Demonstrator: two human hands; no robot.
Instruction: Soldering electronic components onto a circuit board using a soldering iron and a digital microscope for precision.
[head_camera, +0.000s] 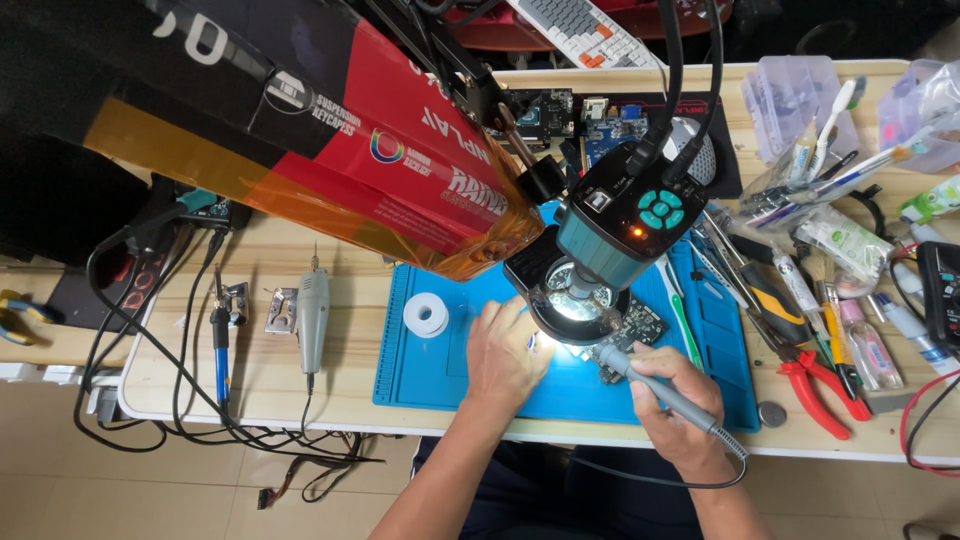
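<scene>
Board: small dark circuit board (628, 332) lies on the blue mat (440, 370) beneath the microscope (612, 240).
Right hand (680, 415): closed around the grey soldering iron (668, 392), tip at the board's near edge.
Left hand (508, 352): loosely curled, holding nothing, resting on the mat beside the board.
Room: bare mat left, around the solder spool (426, 315); pliers (818, 385) crowd the right edge.

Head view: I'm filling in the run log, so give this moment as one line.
left hand: resting on blue mat | right hand: holding soldering iron | tip at circuit board | under microscope

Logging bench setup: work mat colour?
Blue work mat, best seen in the head view.
</scene>
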